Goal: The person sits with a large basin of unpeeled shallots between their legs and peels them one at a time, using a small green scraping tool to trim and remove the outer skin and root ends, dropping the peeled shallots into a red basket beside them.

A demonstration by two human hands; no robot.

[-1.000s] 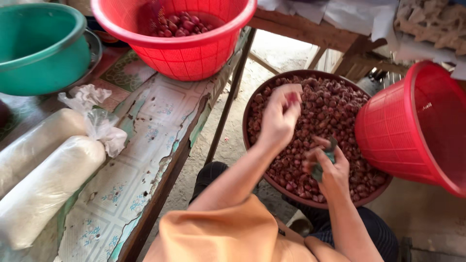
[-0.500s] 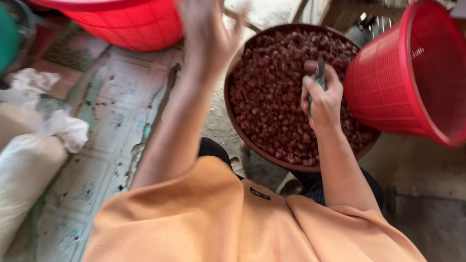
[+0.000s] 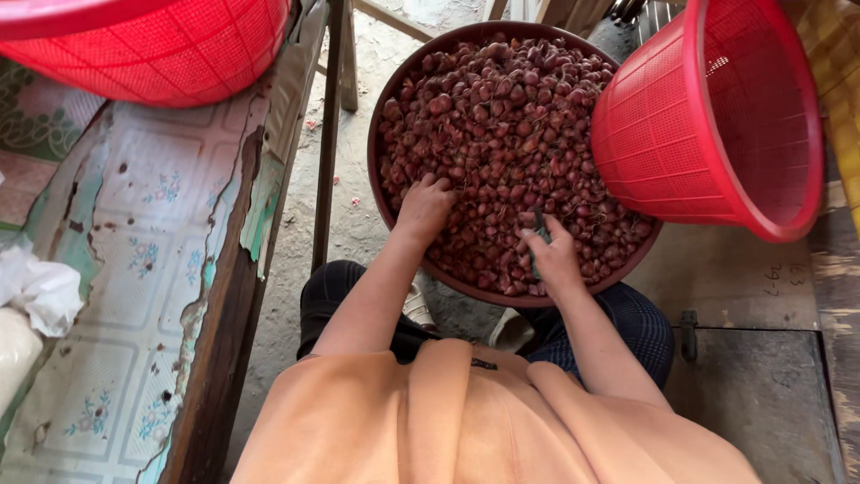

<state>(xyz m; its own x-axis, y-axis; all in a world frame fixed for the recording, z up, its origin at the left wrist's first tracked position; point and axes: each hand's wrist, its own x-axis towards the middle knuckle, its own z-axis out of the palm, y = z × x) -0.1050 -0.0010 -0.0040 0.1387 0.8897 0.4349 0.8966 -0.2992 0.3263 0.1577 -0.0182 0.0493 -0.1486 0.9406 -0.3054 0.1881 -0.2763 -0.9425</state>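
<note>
left hand on shallots (right hand too)

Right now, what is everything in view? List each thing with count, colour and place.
shallots: a heap, reddish-purple, filling the round tray
round tray: one, dark brown, centre
tilted basket: one, red, leaning on the tray's right edge
second basket: one, red, top left on the table
table: one, worn floral covering, left
white bags: crumpled, far left
left hand: resting in the shallots
right hand: fingers around a small dark tool, kind unclear
</note>
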